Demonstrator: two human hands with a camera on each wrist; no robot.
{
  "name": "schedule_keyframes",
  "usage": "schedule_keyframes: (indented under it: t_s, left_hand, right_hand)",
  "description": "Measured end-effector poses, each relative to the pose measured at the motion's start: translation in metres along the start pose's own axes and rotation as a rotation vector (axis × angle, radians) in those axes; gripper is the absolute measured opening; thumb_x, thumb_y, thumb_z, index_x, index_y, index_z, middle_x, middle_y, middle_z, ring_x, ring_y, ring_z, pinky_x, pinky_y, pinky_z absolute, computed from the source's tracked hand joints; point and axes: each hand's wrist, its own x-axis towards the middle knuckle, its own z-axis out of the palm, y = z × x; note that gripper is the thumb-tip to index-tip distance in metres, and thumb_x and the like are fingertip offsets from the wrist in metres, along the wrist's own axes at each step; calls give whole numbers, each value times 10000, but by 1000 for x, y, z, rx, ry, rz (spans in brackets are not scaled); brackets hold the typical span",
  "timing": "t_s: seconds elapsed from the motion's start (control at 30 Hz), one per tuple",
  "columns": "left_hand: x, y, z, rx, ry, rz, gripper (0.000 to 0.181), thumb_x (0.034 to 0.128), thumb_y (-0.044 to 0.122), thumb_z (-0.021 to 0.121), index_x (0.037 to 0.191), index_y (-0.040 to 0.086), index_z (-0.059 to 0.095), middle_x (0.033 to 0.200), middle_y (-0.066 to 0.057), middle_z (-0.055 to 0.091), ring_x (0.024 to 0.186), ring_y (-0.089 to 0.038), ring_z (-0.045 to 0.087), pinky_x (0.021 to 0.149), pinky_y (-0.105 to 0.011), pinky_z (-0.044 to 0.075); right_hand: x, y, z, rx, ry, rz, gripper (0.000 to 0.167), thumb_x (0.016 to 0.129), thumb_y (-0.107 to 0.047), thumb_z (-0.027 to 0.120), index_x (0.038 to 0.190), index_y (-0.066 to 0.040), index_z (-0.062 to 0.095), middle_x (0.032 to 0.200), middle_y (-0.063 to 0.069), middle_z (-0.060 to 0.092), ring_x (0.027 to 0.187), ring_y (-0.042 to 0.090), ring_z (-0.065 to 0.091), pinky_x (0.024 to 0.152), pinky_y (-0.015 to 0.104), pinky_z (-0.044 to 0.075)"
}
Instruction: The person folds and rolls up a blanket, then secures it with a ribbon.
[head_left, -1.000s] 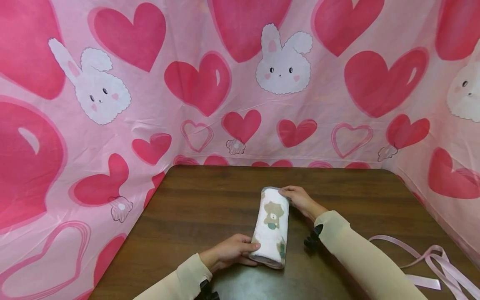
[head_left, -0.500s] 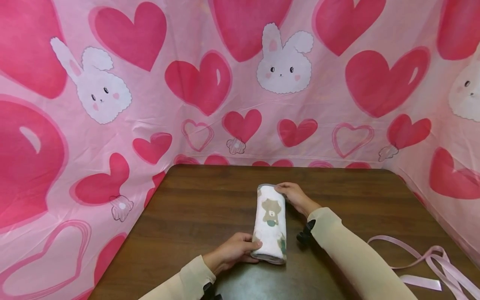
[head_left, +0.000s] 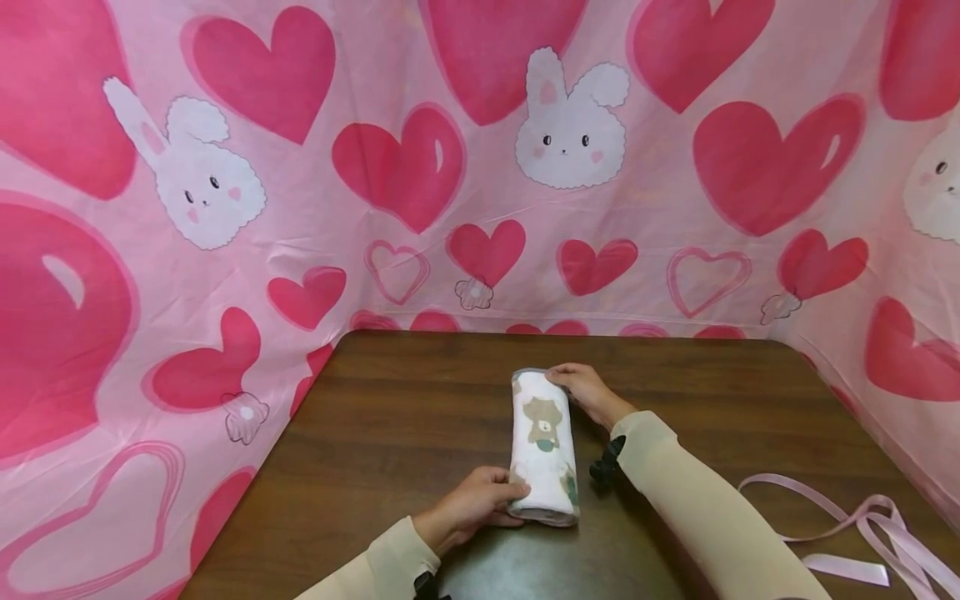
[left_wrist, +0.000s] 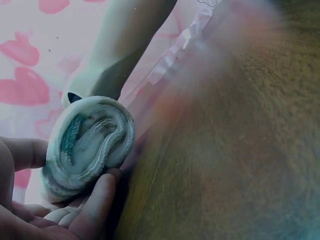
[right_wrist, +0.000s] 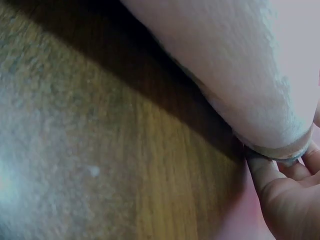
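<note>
A rolled white towel (head_left: 542, 450) with a brown bear print lies lengthwise on the table, its near end toward me. At that near end my left hand (head_left: 476, 507) pinches the roll, thumb on top and fingers underneath. My right hand (head_left: 588, 392) grips the far end from the right side. In the left wrist view the spiral layers of the towel (left_wrist: 95, 140) show at its open end, with the left hand (left_wrist: 60, 210) around the lower edge. The right wrist view has the right hand (right_wrist: 290, 195) at the other end of the towel (right_wrist: 235, 70).
On the right of the brown wooden table (head_left: 405, 400) lies a loosely looped pink ribbon (head_left: 847, 571). A pink cloth (head_left: 420, 75) printed with hearts and rabbits hangs behind the table and along both sides.
The towel has shifted slightly left and away from me and turned to point straighter ahead. Both hands have kept hold of its ends, and the right arm has moved left with it.
</note>
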Motion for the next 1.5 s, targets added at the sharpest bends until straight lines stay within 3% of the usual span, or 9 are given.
schedule_keyframes:
  t_s: [0.17, 0.4, 0.67, 0.9, 1.17, 1.5]
  left_hand:
    - [3, 2, 0, -7, 4, 1, 191, 910, 72, 643, 1010, -86, 603, 864, -145, 678, 821, -230, 674, 733, -406, 562]
    - [6, -2, 2, -8, -45, -8, 174, 916, 73, 641, 1008, -72, 608, 875, -156, 687, 804, -224, 676, 711, -382, 565]
    - [1, -3, 3, 25, -50, -15, 128, 914, 73, 637, 967, -41, 610, 872, -151, 688, 798, -220, 676, 703, -388, 566]
    - [0, -4, 5, 35, -93, -33, 108, 912, 70, 641, 932, -34, 619, 891, -164, 692, 814, -227, 679, 724, -391, 564]
    - [-1, -2, 5, 55, -80, -37, 120, 907, 71, 637, 941, -43, 624, 875, -158, 693, 787, -210, 678, 705, -370, 566]
    - [-3, 0, 7, 69, -107, -38, 173, 918, 81, 627, 1014, -63, 628, 912, -173, 696, 800, -214, 681, 713, -383, 565]
  right_hand:
    - [2, -2, -5, -19, -14, -17, 340, 950, -215, 647, 1167, 46, 633, 1081, 95, 647, 916, 202, 590, 778, 333, 499]
    - [2, -1, -4, -59, -33, 3, 330, 949, -244, 649, 1154, 15, 647, 1082, 87, 651, 926, 201, 594, 785, 336, 501]
    - [-4, 1, -7, -59, -29, 13, 352, 938, -265, 663, 1152, 15, 650, 1107, 104, 647, 966, 220, 594, 825, 366, 500]
    - [-7, 0, -9, -107, -63, 16, 372, 932, -293, 663, 1157, 3, 646, 1126, 105, 635, 1000, 230, 566, 858, 388, 476]
    - [-9, 1, -10, -93, -61, 10, 329, 936, -249, 658, 1129, 17, 655, 1090, 97, 645, 966, 217, 580, 833, 375, 495]
    - [-12, 1, -9, -102, -44, 20, 332, 932, -262, 663, 1136, -1, 660, 1110, 92, 641, 992, 231, 561, 866, 399, 468]
